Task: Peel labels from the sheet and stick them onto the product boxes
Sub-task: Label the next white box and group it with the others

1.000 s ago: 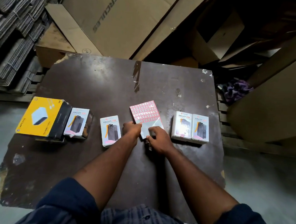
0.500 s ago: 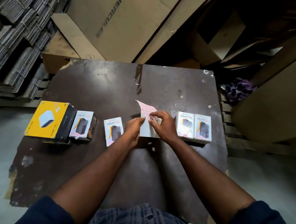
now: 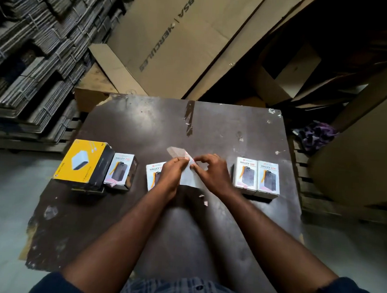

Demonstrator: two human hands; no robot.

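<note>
The label sheet [image 3: 188, 179] is lifted and folded over above the dark table [image 3: 143, 129], its pale back showing. My left hand [image 3: 171, 171] grips its left edge. My right hand [image 3: 211, 172] pinches the sheet near its top, by the red labels. A white Halley box [image 3: 152, 174] lies just left of my left hand, partly hidden by it. Another Halley box [image 3: 120, 171] stands further left beside a larger yellow box [image 3: 83, 160]. Two Halley boxes [image 3: 257, 177] sit side by side to the right.
Small paper scraps [image 3: 204, 200] lie on the table below my hands. Big cardboard cartons [image 3: 176, 43] lean behind the table, bundled flat cardboard [image 3: 35, 57] is stacked at left, and a purple cloth [image 3: 318, 134] lies on a pallet at right.
The sheet lay flat with its red labels facing up; both hands have lifted and folded it, so mostly its pale back shows. The camera view has shifted.
</note>
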